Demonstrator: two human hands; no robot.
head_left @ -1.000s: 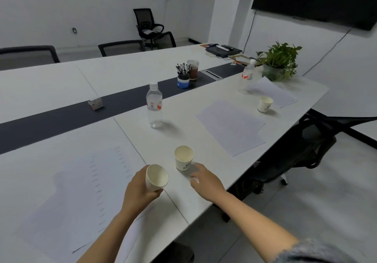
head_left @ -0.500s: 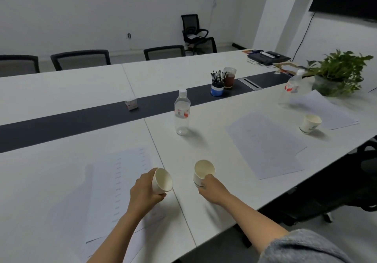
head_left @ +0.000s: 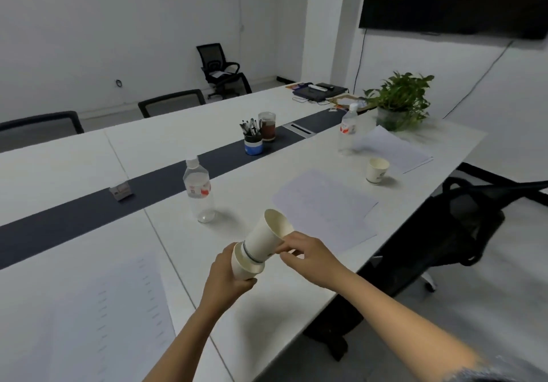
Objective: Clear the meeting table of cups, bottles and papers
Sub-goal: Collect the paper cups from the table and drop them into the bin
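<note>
My left hand [head_left: 226,279] grips a white paper cup [head_left: 241,266] above the table's near edge. My right hand [head_left: 308,255] pinches a second paper cup [head_left: 265,238], whose base sits inside the first cup's mouth; both cups are tilted. A third paper cup [head_left: 376,169] stands at the right. A clear water bottle [head_left: 200,193] stands in the middle, and another bottle [head_left: 347,132] stands farther right. Paper sheets lie in front of me at the left [head_left: 98,307], in the middle [head_left: 324,203] and at the far right [head_left: 391,147].
A pen holder [head_left: 253,143] and a jar [head_left: 267,126] stand on the dark centre strip [head_left: 74,212], with a small box [head_left: 120,192] to the left. A potted plant [head_left: 398,101] is at the far right. A black chair [head_left: 462,227] stands against the table's right edge.
My right hand has lifted the second cup off the table and brought its base into the cup in my left hand. The view has turned to the right.
</note>
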